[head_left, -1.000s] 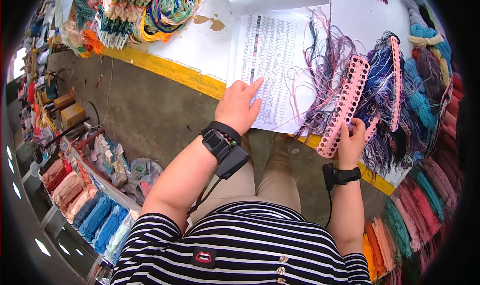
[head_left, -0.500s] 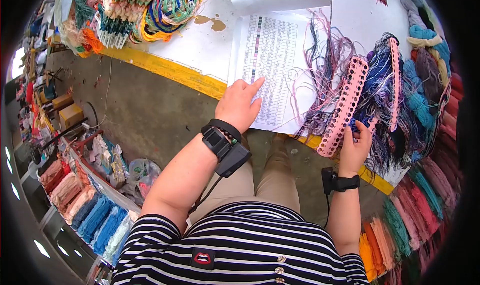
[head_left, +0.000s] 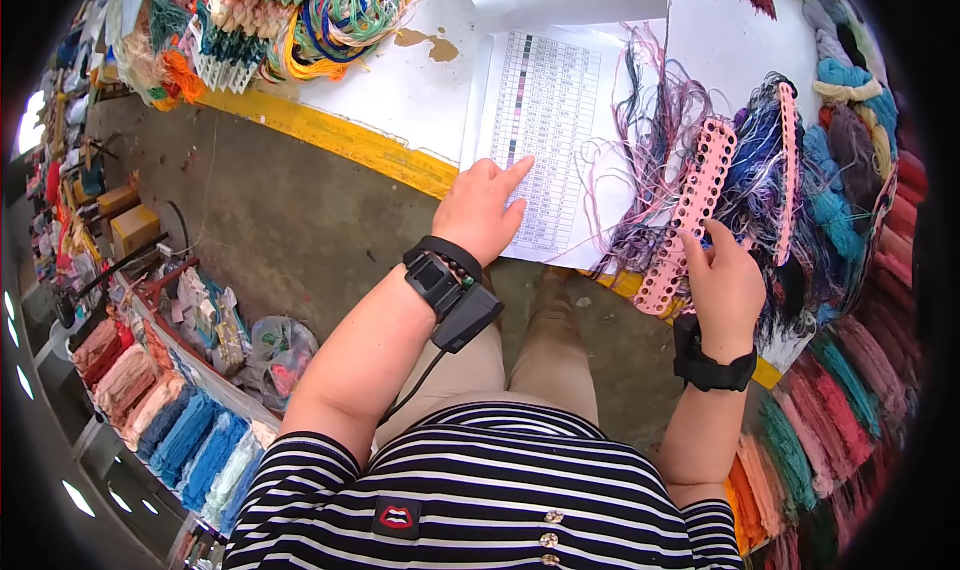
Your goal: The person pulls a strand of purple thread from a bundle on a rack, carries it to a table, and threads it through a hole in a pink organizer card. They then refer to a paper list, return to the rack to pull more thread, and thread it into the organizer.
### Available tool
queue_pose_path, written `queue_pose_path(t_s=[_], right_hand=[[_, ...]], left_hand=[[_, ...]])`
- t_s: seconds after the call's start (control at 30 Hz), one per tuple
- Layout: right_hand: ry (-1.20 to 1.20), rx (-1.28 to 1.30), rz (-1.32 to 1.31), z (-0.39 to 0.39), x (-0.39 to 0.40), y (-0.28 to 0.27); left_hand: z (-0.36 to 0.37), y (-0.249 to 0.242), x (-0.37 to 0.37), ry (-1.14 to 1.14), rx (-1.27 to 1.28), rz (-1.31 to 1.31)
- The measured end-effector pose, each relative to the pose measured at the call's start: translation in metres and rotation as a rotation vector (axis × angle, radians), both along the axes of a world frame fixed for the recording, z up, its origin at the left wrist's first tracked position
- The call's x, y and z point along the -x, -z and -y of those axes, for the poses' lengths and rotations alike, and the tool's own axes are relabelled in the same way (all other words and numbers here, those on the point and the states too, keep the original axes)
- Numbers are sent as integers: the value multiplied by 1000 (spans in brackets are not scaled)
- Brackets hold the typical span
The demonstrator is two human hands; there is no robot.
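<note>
While the pink perforated strip (head_left: 703, 175) is lying aslant near the front of the tabletop (head_left: 410, 100), its lower end is resting over the yellow edge (head_left: 330, 137), seemingly placing its holes within easy reach. The right hand (head_left: 730, 275) is bending at the strip's right side, thumb and forefinger coming close together over the holes; whether they are pinching a thread or only touching the strip, I cannot tell. Pale purple threads (head_left: 648, 155) are spreading loosely to the left of the strip, partly overlapping the printed sheet (head_left: 575, 155). Beyond the right side, a second pink strip (head_left: 788, 170) is lying among dark blue and violet threads (head_left: 752, 165), probably sitting apart so that the two sets are not tangling.

The left hand (head_left: 480, 208) is resting on the sheet's left part, holding nothing, its forefinger extending and its thumb standing away. That finger appears to be marking a row, and the hand's weight is probably steadying the paper. Farther out, multicoloured thread bundles (head_left: 345, 20) are occupying the upper left corner, well apart from the sheet, while thick blue skeins (head_left: 840, 210) are hanging together at the far right, apparently leaving the middle for the paper.
</note>
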State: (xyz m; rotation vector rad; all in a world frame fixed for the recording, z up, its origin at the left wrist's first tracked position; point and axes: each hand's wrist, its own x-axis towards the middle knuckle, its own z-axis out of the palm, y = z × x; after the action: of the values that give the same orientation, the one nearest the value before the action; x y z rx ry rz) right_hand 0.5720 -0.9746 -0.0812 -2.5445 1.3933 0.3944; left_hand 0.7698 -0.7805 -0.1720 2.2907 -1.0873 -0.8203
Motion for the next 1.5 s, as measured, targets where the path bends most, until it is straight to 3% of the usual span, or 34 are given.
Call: queue_pose_path(t_s=[0.13, 0.17, 0.27, 0.37, 0.93, 1.0, 1.07, 1.13, 1.27, 1.37, 1.5], right_hand=[[-78, -248, 473, -15, -11, 30], [-300, -171, 548, -18, -15, 42], [-163, -521, 457, -44, -39, 53], [-167, -612, 424, -55, -45, 68], [-104, -603, 271, -56, -39, 76], [-111, -594, 290, -56, -37, 80], [-89, -603, 329, -58, -33, 82], [-71, -624, 397, -60, -34, 76], [-119, -594, 515, -70, -24, 72], [-134, -559, 609, -82, -14, 75], [-157, -592, 568, -93, -11, 78]], left_hand=[[-1, 1, 0, 8, 6, 19], [-1, 2, 0, 6, 8, 19], [-2, 2, 0, 7, 15, 21], [-3, 5, 1, 8, 33, 16], [-11, -2, 1, 20, 128, -49], [-12, -19, -6, -35, 259, -219], [-11, -69, -21, -78, 339, -421], [-16, -144, -41, 59, 376, -390], [-42, -246, -80, 768, 540, -425], [-44, -269, -72, 1198, 661, -658], [-48, -273, -39, 1432, 759, -902]])
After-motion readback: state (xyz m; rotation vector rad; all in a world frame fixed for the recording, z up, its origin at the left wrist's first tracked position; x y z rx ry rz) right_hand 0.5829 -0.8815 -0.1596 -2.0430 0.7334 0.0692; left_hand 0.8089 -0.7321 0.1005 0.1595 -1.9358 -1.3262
